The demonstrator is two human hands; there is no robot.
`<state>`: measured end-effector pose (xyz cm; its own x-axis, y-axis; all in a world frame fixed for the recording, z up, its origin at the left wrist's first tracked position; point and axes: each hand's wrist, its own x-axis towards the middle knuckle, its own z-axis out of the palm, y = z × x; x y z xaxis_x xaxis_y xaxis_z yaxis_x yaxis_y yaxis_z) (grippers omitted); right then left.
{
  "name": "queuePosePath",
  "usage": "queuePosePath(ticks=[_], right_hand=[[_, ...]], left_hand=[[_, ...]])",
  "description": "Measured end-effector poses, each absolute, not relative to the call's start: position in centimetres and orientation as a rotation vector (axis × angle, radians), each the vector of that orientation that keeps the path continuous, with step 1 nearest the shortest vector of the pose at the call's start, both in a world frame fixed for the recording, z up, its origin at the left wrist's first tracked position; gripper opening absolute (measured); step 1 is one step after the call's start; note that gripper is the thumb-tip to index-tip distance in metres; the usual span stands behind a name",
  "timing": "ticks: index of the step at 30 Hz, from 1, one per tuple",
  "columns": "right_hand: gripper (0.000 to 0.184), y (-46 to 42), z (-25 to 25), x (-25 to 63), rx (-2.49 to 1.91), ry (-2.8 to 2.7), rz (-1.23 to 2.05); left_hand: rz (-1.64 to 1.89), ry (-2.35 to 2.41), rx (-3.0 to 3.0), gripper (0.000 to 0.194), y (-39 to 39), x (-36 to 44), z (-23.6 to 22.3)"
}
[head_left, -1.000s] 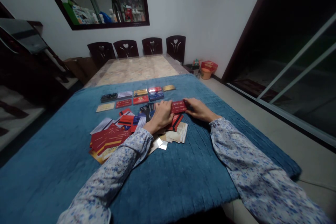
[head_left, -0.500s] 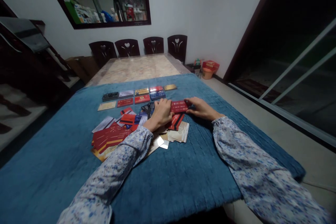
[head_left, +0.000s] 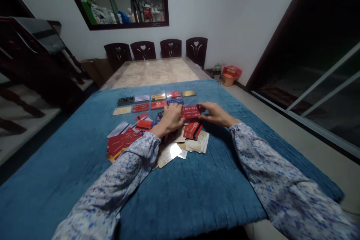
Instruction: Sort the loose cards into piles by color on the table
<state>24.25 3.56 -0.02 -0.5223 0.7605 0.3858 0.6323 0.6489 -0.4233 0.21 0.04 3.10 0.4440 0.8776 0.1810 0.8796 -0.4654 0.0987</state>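
Observation:
A dark red card [head_left: 190,111] with pale print is held at its two short ends, just above the loose pile. My left hand [head_left: 172,117] grips its left end, fingers bent. My right hand [head_left: 213,114] pinches the right end between thumb and fingers. Whether it is one card or a few together, I cannot tell. Below lie scattered cards: red ones with a black stripe [head_left: 192,130], cream ones [head_left: 198,143], a pale shiny one [head_left: 170,154] and dark red ones [head_left: 123,141] at the left. My left hand and forearm hide part of this pile.
Beyond the pile, cards lie in rows, among them a black stack [head_left: 125,101], a red stack [head_left: 159,105] and a gold card [head_left: 188,93]. A blue cloth [head_left: 222,180] covers the near table; bare marble top [head_left: 160,69] shows behind, with dark chairs [head_left: 196,49] beyond.
The view has turned slightly left, so everything sits further right. Both hands still hold the red card, which has come up a little and nearer the left hand.

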Motion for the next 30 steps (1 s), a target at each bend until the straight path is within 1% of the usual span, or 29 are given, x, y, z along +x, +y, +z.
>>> queuePosePath(ticks=[8, 12, 19, 22, 25, 30], right_hand=[[0.040, 4.5, 0.8, 20.8, -1.065, -2.461, 0.249], [0.039, 4.9, 0.9, 18.7, -1.053, -2.507, 0.210], [0.038, 5.6, 1.7, 15.1, -1.007, -2.562, 0.277], [0.031, 6.1, 2.0, 13.8, -0.973, -2.613, 0.302], [0.027, 6.7, 2.1, 12.5, -0.950, -2.649, 0.298], [0.028, 7.9, 1.8, 10.0, -0.937, -2.684, 0.238]], left_hand=[[-0.320, -1.696, -2.610, 0.036, -0.1, -2.8, 3.2], [-0.346, -1.718, -2.597, 0.039, -0.2, -4.9, 3.1], [-0.335, -1.798, -2.562, 0.042, -0.4, -8.3, 2.8], [-0.319, -1.820, -2.539, 0.045, -0.3, -9.6, 2.5], [-0.303, -1.850, -2.515, 0.042, -0.1, -10.9, 2.3], [-0.321, -1.882, -2.491, 0.037, 0.0, -12.7, 2.5]])
